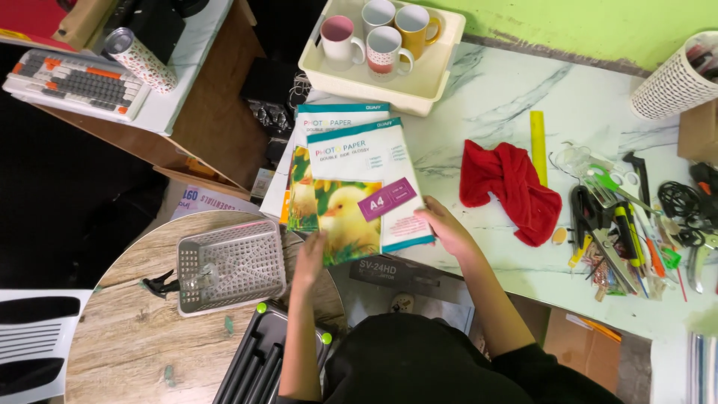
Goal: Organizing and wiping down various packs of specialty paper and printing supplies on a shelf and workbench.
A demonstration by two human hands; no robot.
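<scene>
My left hand (309,258) grips the lower left corner of a flat pack of paper (366,187) with a yellow chick picture on it. My right hand (446,227) holds the pack's lower right edge. The pack lies tilted over a second, similar pack (329,120) at the near left corner of the white marble table (508,97). Both hands are closed on the upper pack.
A cream tub (374,78) holding several mugs stands behind the packs. A red cloth (512,187), a yellow ruler (538,146) and a heap of scissors and pens (628,224) lie to the right. A grey mesh basket (230,265) rests on the round wooden table at left.
</scene>
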